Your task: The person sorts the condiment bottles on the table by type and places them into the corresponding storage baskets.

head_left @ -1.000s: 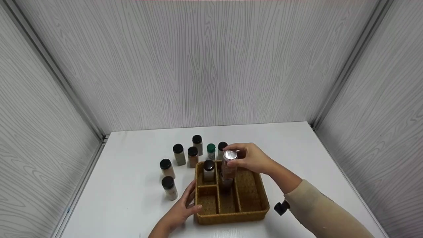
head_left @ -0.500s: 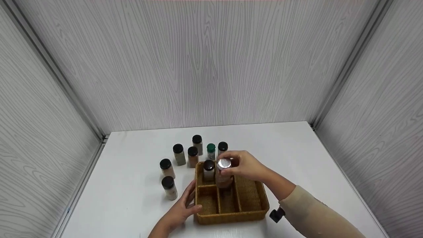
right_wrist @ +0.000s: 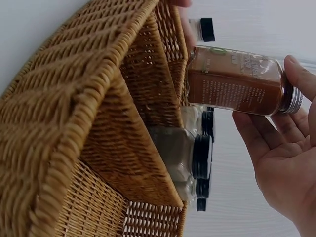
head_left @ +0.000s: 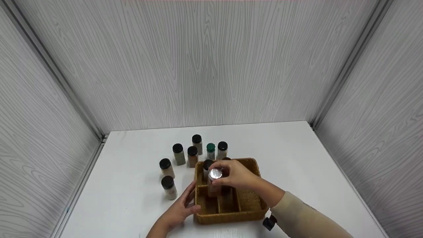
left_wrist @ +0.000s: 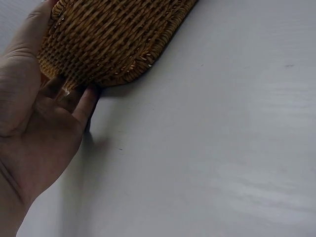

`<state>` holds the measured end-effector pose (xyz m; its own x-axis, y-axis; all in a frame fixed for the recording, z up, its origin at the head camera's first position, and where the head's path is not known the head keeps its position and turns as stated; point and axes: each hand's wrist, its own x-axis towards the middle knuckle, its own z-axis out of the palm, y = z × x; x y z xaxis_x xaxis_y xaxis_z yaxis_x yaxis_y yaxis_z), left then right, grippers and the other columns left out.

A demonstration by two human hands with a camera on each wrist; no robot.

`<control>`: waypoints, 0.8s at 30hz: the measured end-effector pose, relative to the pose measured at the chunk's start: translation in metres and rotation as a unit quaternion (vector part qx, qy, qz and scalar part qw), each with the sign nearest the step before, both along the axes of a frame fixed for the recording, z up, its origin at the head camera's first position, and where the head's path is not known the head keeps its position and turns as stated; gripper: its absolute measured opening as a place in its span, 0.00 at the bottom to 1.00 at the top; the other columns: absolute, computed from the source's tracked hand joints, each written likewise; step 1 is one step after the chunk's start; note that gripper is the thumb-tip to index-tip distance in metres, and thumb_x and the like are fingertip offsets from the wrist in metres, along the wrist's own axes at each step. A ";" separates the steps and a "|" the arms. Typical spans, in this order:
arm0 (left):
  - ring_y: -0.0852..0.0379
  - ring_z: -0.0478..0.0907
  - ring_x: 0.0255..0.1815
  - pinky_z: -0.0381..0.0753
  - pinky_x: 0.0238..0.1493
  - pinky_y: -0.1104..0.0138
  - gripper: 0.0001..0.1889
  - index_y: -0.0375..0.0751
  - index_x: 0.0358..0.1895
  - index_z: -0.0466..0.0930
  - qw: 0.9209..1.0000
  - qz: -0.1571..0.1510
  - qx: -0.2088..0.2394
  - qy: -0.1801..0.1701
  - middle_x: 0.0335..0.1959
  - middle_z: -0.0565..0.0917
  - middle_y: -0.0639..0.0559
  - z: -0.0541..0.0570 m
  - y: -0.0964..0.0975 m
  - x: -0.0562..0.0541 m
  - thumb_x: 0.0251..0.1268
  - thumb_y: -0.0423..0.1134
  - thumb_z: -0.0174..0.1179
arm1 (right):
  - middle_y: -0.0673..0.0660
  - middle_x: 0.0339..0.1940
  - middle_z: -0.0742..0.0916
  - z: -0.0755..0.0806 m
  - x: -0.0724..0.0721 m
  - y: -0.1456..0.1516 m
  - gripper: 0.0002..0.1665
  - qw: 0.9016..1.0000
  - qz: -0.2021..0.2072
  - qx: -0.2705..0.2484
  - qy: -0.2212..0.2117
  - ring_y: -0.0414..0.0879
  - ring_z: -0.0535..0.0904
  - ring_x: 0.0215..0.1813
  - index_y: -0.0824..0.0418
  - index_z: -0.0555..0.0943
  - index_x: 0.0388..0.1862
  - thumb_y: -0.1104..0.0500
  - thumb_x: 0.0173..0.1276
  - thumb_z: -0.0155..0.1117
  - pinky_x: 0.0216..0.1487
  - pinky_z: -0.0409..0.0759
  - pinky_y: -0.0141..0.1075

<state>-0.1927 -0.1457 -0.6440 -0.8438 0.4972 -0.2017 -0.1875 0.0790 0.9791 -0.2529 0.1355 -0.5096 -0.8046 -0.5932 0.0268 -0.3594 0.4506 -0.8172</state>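
A spice jar (right_wrist: 232, 81) with reddish-brown powder and a silver lid is held at the lid end by the thumb and fingers of my right hand (head_left: 234, 175). It hangs over the front left part of the divided wicker basket (head_left: 231, 216), its base close to the basket's rim in the right wrist view. My left hand (head_left: 180, 208) holds the basket at its left wall, thumb on the rim and fingers along the outside. Behind the held jar stands a dark-capped jar (right_wrist: 173, 148) in a back compartment; another black cap (head_left: 226, 158) shows partly behind my right hand.
Several spice jars stand on the white table (head_left: 132, 205): two at the left, such as the pale jar (head_left: 170, 191), and others behind the basket, among them a green-capped jar (head_left: 211, 151). Grey wood-grain panels (head_left: 211, 66) enclose the table at the back and sides.
My right hand has carried the silver-lidded jar left and nearer, from over the middle column to the front left compartment. My left hand and the basket stay in place.
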 end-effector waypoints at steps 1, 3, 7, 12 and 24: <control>0.35 0.40 0.93 0.54 0.90 0.42 0.49 0.68 0.91 0.39 1.000 -0.001 0.000 -0.002 0.94 0.43 0.44 0.001 0.000 0.000 0.80 0.47 0.65 | 0.50 0.59 0.91 -0.001 0.001 -0.002 0.24 1.000 0.002 0.001 0.001 0.48 0.86 0.59 0.49 0.88 0.62 0.53 0.68 0.83 0.59 0.86 0.34; 0.34 0.40 0.93 0.54 0.90 0.42 0.49 0.68 0.91 0.39 1.000 -0.003 0.000 -0.002 0.93 0.43 0.44 0.002 -0.001 -0.001 0.80 0.47 0.65 | 0.51 0.60 0.91 -0.004 0.002 -0.005 0.24 1.000 0.003 0.001 -0.002 0.48 0.86 0.59 0.48 0.88 0.61 0.53 0.67 0.83 0.59 0.87 0.33; 0.35 0.42 0.93 0.58 0.89 0.45 0.50 0.65 0.91 0.39 1.000 -0.012 -0.003 0.006 0.93 0.42 0.43 0.003 -0.002 -0.002 0.80 0.45 0.66 | 0.49 0.60 0.91 -0.010 0.006 -0.012 0.24 1.000 0.008 0.000 -0.011 0.42 0.87 0.58 0.45 0.87 0.60 0.53 0.66 0.84 0.58 0.87 0.32; 0.33 0.46 0.92 0.67 0.86 0.48 0.52 0.62 0.91 0.38 0.999 -0.022 -0.027 0.034 0.93 0.44 0.39 0.004 -0.003 -0.005 0.78 0.45 0.68 | 0.48 0.58 0.92 -0.017 0.009 -0.018 0.23 1.000 0.013 0.004 -0.010 0.45 0.88 0.57 0.46 0.87 0.58 0.54 0.66 0.84 0.55 0.87 0.31; 0.32 0.57 0.89 0.64 0.87 0.44 0.55 0.57 0.90 0.43 0.994 -0.012 -0.081 0.072 0.91 0.52 0.37 0.009 -0.005 -0.006 0.70 0.51 0.74 | 0.48 0.59 0.91 -0.031 0.010 -0.025 0.23 0.999 0.003 0.040 0.014 0.45 0.87 0.60 0.48 0.87 0.59 0.53 0.66 0.83 0.59 0.86 0.32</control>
